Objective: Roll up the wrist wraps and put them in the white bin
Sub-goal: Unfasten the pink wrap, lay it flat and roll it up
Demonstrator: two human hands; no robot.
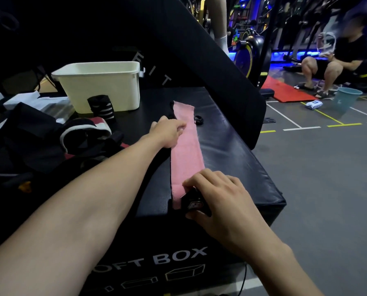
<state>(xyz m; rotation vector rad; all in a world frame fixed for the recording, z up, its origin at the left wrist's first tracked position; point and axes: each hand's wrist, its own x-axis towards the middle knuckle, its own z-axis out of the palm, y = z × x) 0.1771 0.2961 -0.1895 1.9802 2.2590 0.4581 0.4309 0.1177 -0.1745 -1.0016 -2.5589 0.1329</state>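
A pink wrist wrap (185,150) lies stretched flat along the top of a black padded box (231,146), running from near its front edge toward the white bin (105,86) at the far left corner. The left hand (167,133) rests on the wrap's far half, fingers (181,124) laid fairly straight and pressing the fabric down. The right hand (219,197) is at the near end, its fingers curled round the wrap's black end piece (192,201) at the front edge. A rolled black wrap with white stripes (100,108) stands upright just in front of the bin, touching or nearly touching its wall. A heap of dark straps and gear (50,142) crowds the left side, beside the left forearm. A small black loop (198,120) lies just right of the pink wrap's far end.
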